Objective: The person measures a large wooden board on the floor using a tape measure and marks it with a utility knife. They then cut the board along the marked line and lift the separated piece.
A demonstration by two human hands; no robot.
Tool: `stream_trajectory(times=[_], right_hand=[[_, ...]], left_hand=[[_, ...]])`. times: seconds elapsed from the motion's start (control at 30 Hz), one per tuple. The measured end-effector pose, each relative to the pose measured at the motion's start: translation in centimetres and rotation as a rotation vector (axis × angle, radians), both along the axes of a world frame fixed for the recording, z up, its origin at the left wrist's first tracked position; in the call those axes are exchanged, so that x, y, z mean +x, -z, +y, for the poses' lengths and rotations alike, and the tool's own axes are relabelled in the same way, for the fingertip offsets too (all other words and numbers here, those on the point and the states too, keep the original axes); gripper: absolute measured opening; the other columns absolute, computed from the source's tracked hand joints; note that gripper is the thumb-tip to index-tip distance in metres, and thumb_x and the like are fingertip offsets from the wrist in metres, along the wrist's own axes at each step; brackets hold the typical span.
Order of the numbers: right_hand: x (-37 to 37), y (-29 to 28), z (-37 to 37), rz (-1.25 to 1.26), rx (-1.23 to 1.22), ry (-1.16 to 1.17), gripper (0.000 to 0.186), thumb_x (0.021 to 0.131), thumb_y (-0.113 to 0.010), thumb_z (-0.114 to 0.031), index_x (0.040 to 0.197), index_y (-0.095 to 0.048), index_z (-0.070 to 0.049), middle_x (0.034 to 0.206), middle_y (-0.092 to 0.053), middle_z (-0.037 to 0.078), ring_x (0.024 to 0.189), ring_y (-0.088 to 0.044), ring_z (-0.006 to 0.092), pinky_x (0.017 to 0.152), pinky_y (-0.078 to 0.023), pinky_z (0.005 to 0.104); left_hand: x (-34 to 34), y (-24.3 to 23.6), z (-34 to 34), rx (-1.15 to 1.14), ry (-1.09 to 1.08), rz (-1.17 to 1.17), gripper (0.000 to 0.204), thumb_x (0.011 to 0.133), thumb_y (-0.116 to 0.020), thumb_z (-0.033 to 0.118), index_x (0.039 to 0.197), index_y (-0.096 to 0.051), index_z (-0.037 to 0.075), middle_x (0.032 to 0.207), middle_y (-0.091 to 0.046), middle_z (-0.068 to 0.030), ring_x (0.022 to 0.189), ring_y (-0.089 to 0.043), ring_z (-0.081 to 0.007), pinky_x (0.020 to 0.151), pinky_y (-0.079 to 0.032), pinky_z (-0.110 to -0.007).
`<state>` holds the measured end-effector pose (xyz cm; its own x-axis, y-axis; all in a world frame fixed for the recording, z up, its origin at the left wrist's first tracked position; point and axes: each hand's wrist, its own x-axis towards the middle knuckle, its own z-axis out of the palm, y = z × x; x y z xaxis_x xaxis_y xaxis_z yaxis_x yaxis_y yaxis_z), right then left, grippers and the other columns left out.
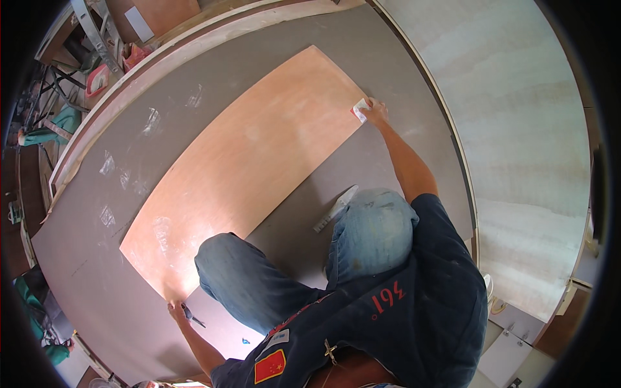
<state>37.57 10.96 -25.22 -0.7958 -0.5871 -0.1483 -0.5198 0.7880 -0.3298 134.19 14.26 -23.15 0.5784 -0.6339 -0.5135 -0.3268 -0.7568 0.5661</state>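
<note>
Nearest, at seven o'clock, the left hand (176,309) pins the near corner of the plywood sheet (249,168), its fingers also closed on a pencil (193,317); a ruler (335,208) lies by the knee on the grey board (116,284). Farther, at one o'clock, the right hand (374,111) grips a small red-and-white object (359,108) at the sheet's far corner. The sheet shows no cut, so the work seems early.
</note>
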Motion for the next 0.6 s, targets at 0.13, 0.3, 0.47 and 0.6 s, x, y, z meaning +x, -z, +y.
stream_trajectory(times=[0.13, 0.3, 0.47, 0.6], right_hand=[[0.3, -0.2, -0.6, 0.008, -0.010, 0.002, 0.065, 0.069, -0.074, -0.036, 0.127, -0.055, -0.013, 0.125, -0.053, 0.017, 0.117, -0.049, 0.0341, 0.100, -0.040, 0.0397], [0.3, -1.3, -1.1, -0.044, -0.029, 0.039, 0.056, 0.068, -0.071, -0.035, 0.118, -0.062, -0.012, 0.118, -0.059, 0.015, 0.115, -0.051, 0.0306, 0.099, -0.041, 0.0387], [0.7, -1.8, -1.7, -0.005, 0.001, 0.045, 0.050, 0.070, -0.066, -0.034, 0.114, -0.064, -0.012, 0.115, -0.061, 0.014, 0.110, -0.055, 0.0294, 0.097, -0.042, 0.0395], [1.2, -3.3, -2.9, 0.037, -0.024, 0.012, 0.047, 0.072, -0.062, -0.036, 0.112, -0.065, -0.012, 0.113, -0.062, 0.014, 0.107, -0.057, 0.0300, 0.097, -0.042, 0.0405]], left_hand=[[1.6, 0.1, -0.1, 0.061, 0.034, 0.067, 0.065, 0.075, -0.062, 0.017, 0.134, -0.042, -0.002, 0.095, -0.059, -0.0071, 0.076, -0.054, -0.0154, 0.066, -0.047, -0.031], [1.4, 0.5, -0.2, -0.002, -0.032, 0.116, 0.055, 0.075, -0.061, 0.017, 0.127, -0.051, 0.002, 0.090, -0.058, -0.0040, 0.071, -0.051, -0.0131, 0.060, -0.043, -0.028], [2.1, -0.4, 0.0, 0.033, 0.053, 0.130, 0.049, 0.076, -0.059, 0.018, 0.122, -0.054, 0.003, 0.086, -0.057, -0.0020, 0.069, -0.050, -0.0123, 0.059, -0.042, -0.027], [1.5, -1.8, 1.6, 0.043, 0.044, 0.048, 0.048, 0.074, -0.061, 0.020, 0.119, -0.057, 0.004, 0.082, -0.055, -0.0024, 0.069, -0.050, -0.0126, 0.060, -0.042, -0.028]])
